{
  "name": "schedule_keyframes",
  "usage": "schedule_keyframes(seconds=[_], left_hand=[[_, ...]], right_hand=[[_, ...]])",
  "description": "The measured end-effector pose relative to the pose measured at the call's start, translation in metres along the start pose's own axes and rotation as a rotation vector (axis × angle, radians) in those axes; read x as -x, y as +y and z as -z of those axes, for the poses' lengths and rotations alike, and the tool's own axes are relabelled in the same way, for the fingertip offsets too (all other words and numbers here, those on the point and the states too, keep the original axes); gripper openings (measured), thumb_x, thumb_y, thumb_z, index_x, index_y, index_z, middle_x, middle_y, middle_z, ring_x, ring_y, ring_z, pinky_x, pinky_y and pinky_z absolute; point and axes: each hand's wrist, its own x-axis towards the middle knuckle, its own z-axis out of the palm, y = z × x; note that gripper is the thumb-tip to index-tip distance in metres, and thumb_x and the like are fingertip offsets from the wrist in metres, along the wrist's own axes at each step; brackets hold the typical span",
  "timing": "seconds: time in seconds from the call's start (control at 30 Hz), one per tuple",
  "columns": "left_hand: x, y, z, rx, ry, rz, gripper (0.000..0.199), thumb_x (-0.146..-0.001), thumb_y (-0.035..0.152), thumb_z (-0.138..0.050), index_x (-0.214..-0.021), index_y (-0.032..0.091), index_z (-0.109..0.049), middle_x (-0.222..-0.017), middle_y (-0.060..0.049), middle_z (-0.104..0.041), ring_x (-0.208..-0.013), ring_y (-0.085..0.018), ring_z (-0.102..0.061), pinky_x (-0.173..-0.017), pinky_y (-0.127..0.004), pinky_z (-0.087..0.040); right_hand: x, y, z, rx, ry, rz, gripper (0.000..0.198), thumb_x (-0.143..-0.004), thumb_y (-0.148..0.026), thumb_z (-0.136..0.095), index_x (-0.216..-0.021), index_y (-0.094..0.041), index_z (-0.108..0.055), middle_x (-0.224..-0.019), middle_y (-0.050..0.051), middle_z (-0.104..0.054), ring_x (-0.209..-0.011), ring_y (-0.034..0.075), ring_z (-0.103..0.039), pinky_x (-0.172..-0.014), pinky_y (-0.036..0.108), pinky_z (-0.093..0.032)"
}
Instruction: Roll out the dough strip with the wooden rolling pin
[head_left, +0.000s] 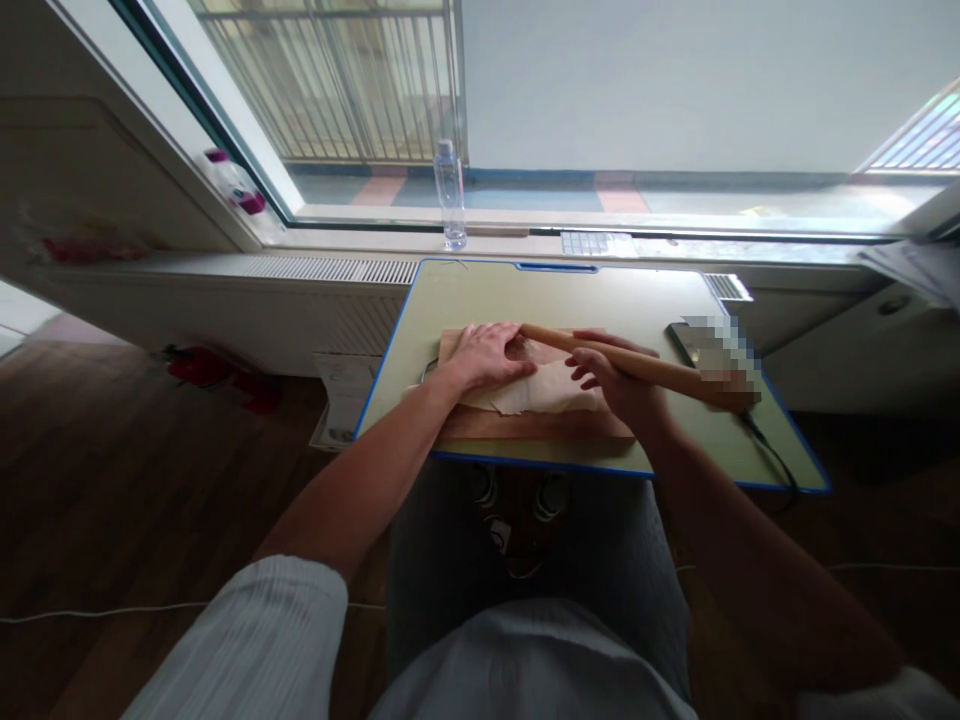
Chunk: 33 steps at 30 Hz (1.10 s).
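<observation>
A sheet of pale dough (562,388) lies across a wooden cutting board (532,427) on a small table. My left hand (491,355) rests on the dough's left part, thumb spread from the fingers. Slanting over the board's right side is a wooden rolling pin (645,366), held in my right hand (611,380). The pin's far end reaches close to my left fingertips; whether they touch it I cannot tell. Part of the dough is hidden under my left hand.
The pale table (480,290) has a blue edge. On its right lie a phone (681,343), partly blurred out, and a black cable (772,450). A clear bottle (450,195) stands on the windowsill behind; another bottle (234,183) with purple parts leans at the left.
</observation>
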Motion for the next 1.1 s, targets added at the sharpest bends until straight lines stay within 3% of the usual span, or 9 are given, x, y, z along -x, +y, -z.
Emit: schedule_keyframes(seconds=[0.17,0.27,0.37,0.47,0.63,0.77,0.87,1.1], left_hand=[[0.0,0.0,0.0,0.011,0.009,-0.003,0.084,-0.09,0.079,-0.055,-0.162,0.035,-0.05,-0.173,-0.001,-0.047,-0.161,-0.029,-0.04,-0.135,-0.049,-0.022],[-0.001,0.0,-0.001,0.0,0.011,-0.01,0.086,-0.09,0.077,-0.056,-0.163,0.031,-0.049,-0.174,-0.003,-0.046,-0.161,-0.029,-0.039,-0.135,-0.049,-0.022],[-0.001,0.0,-0.002,-0.007,0.011,-0.007,0.085,-0.09,0.079,-0.055,-0.162,0.034,-0.05,-0.173,-0.002,-0.047,-0.161,-0.029,-0.04,-0.135,-0.047,-0.023],[-0.001,0.0,-0.002,0.0,0.013,-0.009,0.083,-0.091,0.078,-0.054,-0.162,0.036,-0.05,-0.173,0.0,-0.047,-0.161,-0.029,-0.039,-0.135,-0.048,-0.022],[-0.001,-0.001,-0.003,0.005,0.014,-0.009,0.084,-0.09,0.079,-0.055,-0.162,0.035,-0.051,-0.173,0.0,-0.048,-0.161,-0.03,-0.04,-0.135,-0.049,-0.024],[0.0,0.0,-0.002,0.007,0.015,-0.017,0.084,-0.091,0.077,-0.056,-0.162,0.034,-0.05,-0.174,-0.001,-0.047,-0.161,-0.029,-0.04,-0.135,-0.05,-0.022],[0.001,0.001,-0.001,0.009,0.012,-0.01,0.085,-0.09,0.079,-0.056,-0.162,0.034,-0.05,-0.173,-0.001,-0.047,-0.161,-0.03,-0.04,-0.135,-0.05,-0.023],[0.001,0.001,-0.001,0.007,0.006,-0.002,0.089,-0.088,0.079,-0.057,-0.163,0.031,-0.049,-0.174,-0.003,-0.046,-0.161,-0.03,-0.039,-0.135,-0.049,-0.023]], right_hand=[[-0.004,0.0,0.007,-0.001,0.041,-0.099,0.037,-0.082,-0.051,-0.086,-0.103,-0.021,-0.083,-0.072,0.004,-0.079,-0.062,0.019,-0.074,-0.053,0.026,-0.061],[-0.003,0.003,0.005,-0.027,0.003,-0.055,0.045,-0.082,-0.053,-0.086,-0.113,-0.022,-0.082,-0.08,0.004,-0.081,-0.064,0.018,-0.075,-0.053,0.027,-0.061],[-0.004,0.001,0.004,0.007,-0.018,-0.003,0.044,-0.079,-0.054,-0.089,-0.108,-0.021,-0.083,-0.077,0.004,-0.08,-0.065,0.019,-0.075,-0.054,0.027,-0.062],[-0.006,-0.003,0.008,-0.001,0.008,-0.054,0.037,-0.081,-0.053,-0.087,-0.099,-0.02,-0.084,-0.07,0.005,-0.078,-0.062,0.02,-0.076,-0.053,0.027,-0.063],[-0.007,-0.002,0.015,-0.001,-0.05,-0.061,0.039,-0.082,-0.051,-0.088,-0.106,-0.021,-0.084,-0.076,0.006,-0.081,-0.069,0.022,-0.079,-0.054,0.028,-0.064],[-0.008,-0.001,0.02,-0.033,0.031,-0.099,0.036,-0.082,-0.051,-0.087,-0.101,-0.02,-0.083,-0.073,0.006,-0.079,-0.066,0.022,-0.077,-0.056,0.029,-0.065],[-0.008,-0.001,0.023,-0.032,0.012,-0.123,0.035,-0.081,-0.048,-0.088,-0.101,-0.02,-0.083,-0.074,0.006,-0.08,-0.068,0.022,-0.078,-0.056,0.029,-0.064],[-0.011,-0.001,0.008,-0.058,-0.039,-0.14,0.041,-0.079,-0.048,-0.088,-0.11,-0.022,-0.082,-0.078,0.005,-0.081,-0.069,0.021,-0.077,-0.057,0.029,-0.064]])
